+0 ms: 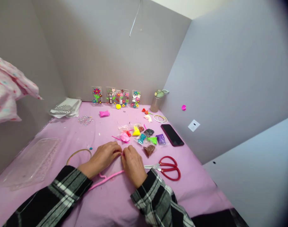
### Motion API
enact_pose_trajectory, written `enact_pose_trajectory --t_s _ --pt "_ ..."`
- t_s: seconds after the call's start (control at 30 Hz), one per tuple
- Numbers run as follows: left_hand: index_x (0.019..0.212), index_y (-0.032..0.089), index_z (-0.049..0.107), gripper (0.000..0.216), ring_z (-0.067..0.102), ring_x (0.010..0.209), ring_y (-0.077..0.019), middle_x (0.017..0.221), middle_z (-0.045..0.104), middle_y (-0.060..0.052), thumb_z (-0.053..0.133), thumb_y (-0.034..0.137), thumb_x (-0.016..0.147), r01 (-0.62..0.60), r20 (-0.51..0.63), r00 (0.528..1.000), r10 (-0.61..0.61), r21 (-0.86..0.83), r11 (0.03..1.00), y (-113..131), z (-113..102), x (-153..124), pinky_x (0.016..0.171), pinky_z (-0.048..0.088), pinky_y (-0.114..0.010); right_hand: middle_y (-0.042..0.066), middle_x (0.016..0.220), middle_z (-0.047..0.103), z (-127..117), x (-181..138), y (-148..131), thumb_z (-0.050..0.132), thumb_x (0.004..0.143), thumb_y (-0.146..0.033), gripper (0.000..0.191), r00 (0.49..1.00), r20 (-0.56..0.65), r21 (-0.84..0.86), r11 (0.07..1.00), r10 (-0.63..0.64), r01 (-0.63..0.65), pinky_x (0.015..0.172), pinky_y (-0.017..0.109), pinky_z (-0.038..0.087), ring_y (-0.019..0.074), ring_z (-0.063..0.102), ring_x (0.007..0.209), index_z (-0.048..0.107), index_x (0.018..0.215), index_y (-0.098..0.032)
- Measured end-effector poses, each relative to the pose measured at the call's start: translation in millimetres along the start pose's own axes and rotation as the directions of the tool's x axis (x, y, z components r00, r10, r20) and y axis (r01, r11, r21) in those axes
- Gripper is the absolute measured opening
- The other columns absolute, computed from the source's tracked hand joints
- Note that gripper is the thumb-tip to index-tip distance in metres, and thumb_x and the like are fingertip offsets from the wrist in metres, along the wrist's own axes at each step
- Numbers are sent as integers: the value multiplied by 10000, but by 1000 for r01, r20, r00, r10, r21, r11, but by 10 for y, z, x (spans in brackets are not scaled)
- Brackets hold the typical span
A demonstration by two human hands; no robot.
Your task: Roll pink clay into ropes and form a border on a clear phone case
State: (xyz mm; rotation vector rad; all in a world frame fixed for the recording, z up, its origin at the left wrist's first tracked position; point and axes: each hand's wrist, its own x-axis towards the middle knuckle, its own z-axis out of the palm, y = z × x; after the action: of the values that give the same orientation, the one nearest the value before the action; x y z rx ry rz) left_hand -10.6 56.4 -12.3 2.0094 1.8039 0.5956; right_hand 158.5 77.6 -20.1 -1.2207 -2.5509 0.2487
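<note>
My left hand (108, 155) and my right hand (132, 162) meet over the pink cloth, fingertips pinched together. Whatever lies between them is tiny; a hint of pink shows, but I cannot make it out. Beneath my wrists runs a pink plastic rod with a notch (108, 179), like part of a clothes hanger. Red-handled scissors (169, 168) lie beside my right wrist, blades partly behind it. Just beyond my fingers are small bags of coloured clay: pink (124, 136), yellow (136, 131), teal (141, 138), green (152, 140), purple (161, 139) and brown (149, 150).
Decorated see-through cards (97, 96) lean on the back wall near a bottle (155, 102). A phone (172, 135) and bangles (160, 119) lie right. Left are plastic sheets (32, 160), rhinestones (85, 120), stacked papers (67, 107) and a gold ring (79, 151).
</note>
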Motion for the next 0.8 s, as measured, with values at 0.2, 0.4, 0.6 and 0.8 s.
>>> enact_pose_trajectory --t_s 0.2,0.4,0.6,0.8 --pt "1072 268 719 302 670 1059 -227 1162 745 -25 456 383 977 69 1 998 -69 -53 996 -128 -182 -28 931 463 -326 88 1022 647 -109 -1 48 460 1040 -142 168 998 8 56 997 55 -55 772 302 437 198 622 908 622 1000 -158" --pt "1031 238 713 401 666 1041 -255 1117 753 -56 385 459 959 160 50 986 -157 -67 985 -365 -515 -252 921 463 -354 58 993 678 -257 -77 74 429 1047 -120 223 991 81 -22 994 105 -104 695 316 390 197 650 883 639 1000 -179" --pt "1008 247 687 284 654 878 -224 995 715 -32 581 438 826 199 118 975 -189 -78 977 -243 -357 -290 775 445 -318 37 993 693 -296 -141 -10 474 1060 -224 211 986 139 -20 996 94 -92 671 316 358 192 667 890 654 952 -201" --pt "1220 239 582 509 639 881 -205 1081 680 -38 622 312 718 267 92 962 -257 -126 955 -176 -213 -217 766 442 -298 42 1079 690 -206 -68 -89 634 972 -224 69 988 151 36 998 47 -53 699 309 368 201 665 951 649 1027 -185"
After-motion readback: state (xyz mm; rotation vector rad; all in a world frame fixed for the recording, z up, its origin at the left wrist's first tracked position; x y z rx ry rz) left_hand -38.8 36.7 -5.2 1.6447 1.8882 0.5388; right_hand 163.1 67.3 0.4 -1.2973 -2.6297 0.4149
